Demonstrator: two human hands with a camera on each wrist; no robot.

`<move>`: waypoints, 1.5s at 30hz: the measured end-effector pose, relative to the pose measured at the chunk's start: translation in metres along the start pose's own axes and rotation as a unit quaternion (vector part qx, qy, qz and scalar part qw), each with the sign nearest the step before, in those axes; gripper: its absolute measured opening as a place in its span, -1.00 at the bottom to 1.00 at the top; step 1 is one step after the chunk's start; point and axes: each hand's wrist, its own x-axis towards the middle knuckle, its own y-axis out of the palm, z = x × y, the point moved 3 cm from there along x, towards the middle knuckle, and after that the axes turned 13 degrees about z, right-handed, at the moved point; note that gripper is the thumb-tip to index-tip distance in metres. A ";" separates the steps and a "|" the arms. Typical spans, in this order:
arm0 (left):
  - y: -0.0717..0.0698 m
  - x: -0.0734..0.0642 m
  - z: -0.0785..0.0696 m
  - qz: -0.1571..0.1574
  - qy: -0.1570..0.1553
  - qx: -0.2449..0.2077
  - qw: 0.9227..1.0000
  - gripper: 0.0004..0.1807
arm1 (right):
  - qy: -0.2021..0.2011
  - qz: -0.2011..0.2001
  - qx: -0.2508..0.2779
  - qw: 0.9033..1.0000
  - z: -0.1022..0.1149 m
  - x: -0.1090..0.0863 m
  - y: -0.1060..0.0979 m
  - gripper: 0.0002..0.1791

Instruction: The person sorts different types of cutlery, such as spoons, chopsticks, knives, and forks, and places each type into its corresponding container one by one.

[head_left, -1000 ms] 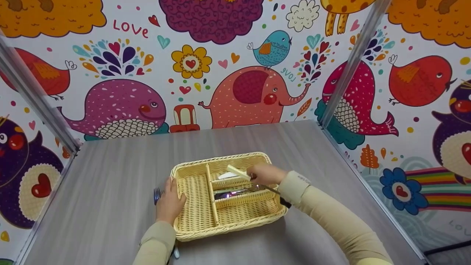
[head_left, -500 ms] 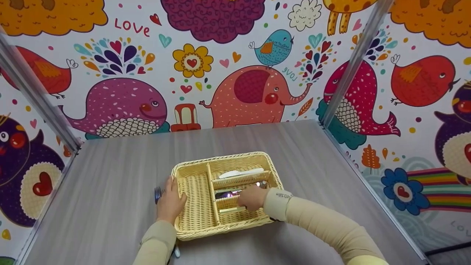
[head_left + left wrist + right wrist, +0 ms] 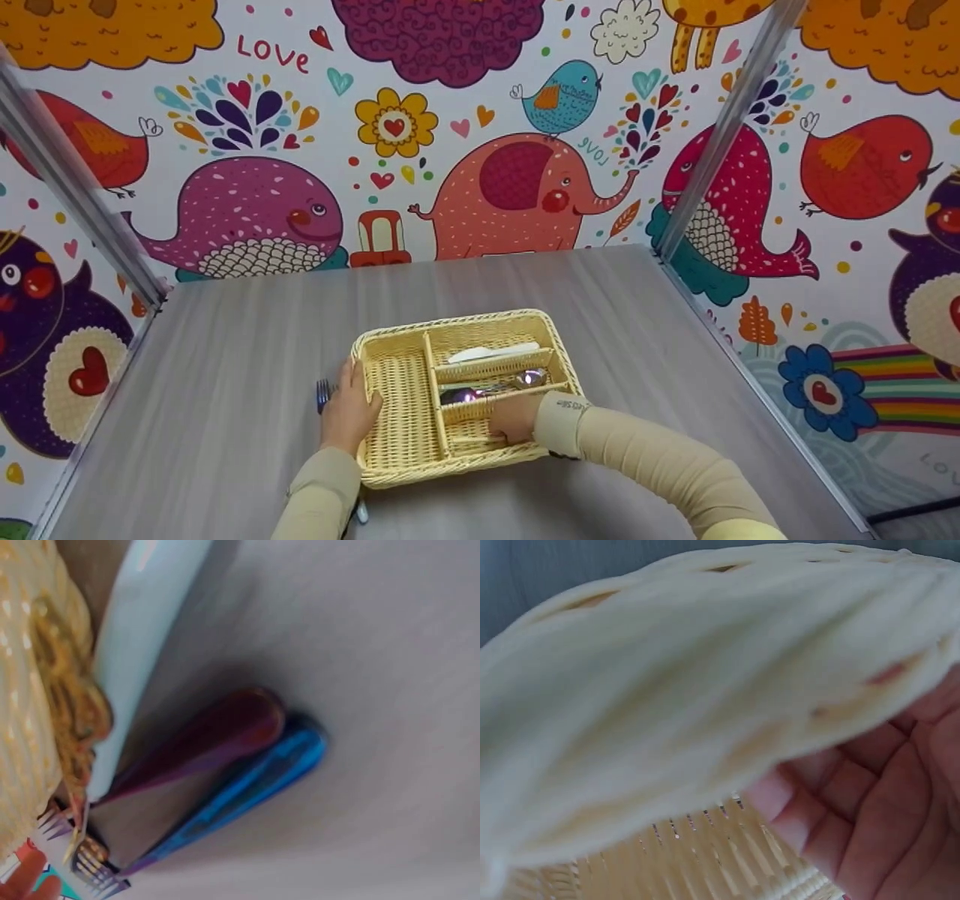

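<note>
My left hand [image 3: 349, 415] grips the left rim of a cream wicker cutlery basket [image 3: 396, 405], its thumb over the inner side. Down in the front compartment is my right hand [image 3: 516, 418], fingers beside a cream, stick-like piece [image 3: 474, 441] along the front wall. In the right wrist view the basket's rim [image 3: 705, 682] covers the fingertips, so I cannot tell whether they still pinch it. A white knife [image 3: 491, 352] lies in the back compartment, and shiny spoons [image 3: 531, 379] lie in the middle one.
Left of the basket, a fork [image 3: 323, 394] pokes out past my left hand. The left wrist view shows a blue handle [image 3: 232, 799], a dark red handle [image 3: 210, 735] and a pale blue handle [image 3: 146, 645] beside the basket. Patterned walls [image 3: 480, 90] enclose the table's back and sides.
My right hand has moved from the back compartment to the front one, carrying the cream piece down into it. The white knife and spoons have come into fuller view. My left hand stays on the rim.
</note>
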 end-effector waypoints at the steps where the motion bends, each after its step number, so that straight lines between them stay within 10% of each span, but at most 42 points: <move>1: 0.000 0.000 0.000 0.001 -0.001 0.000 1.000 -0.31 | -0.004 0.001 0.008 1.000 -0.001 0.001 0.001 -0.64; 15: 0.002 0.000 0.004 -0.003 -0.004 0.005 1.000 -0.30 | 0.038 0.037 0.106 0.993 -0.007 -0.031 -0.027 -0.83; 21: 0.002 0.000 0.002 -0.001 -0.002 0.003 1.000 -0.29 | -0.016 -0.064 0.192 0.979 -0.032 -0.051 -0.041 -0.78; 26: 0.001 0.001 0.001 0.001 -0.002 0.006 1.000 -0.30 | -0.009 -0.233 0.267 0.935 -0.070 -0.063 -0.042 -0.80; 33: 0.001 0.001 0.001 0.003 -0.001 0.008 1.000 -0.32 | 0.180 -0.377 0.379 0.826 -0.117 -0.072 -0.009 -0.73; 38: 0.001 0.001 0.002 0.001 -0.002 0.008 1.000 -0.32 | 0.275 -0.325 0.398 0.812 -0.127 -0.070 0.022 -0.57; 45: 0.000 0.001 0.002 0.000 -0.001 0.001 1.000 -0.31 | 0.230 -0.301 0.489 0.786 -0.126 -0.053 0.046 -0.57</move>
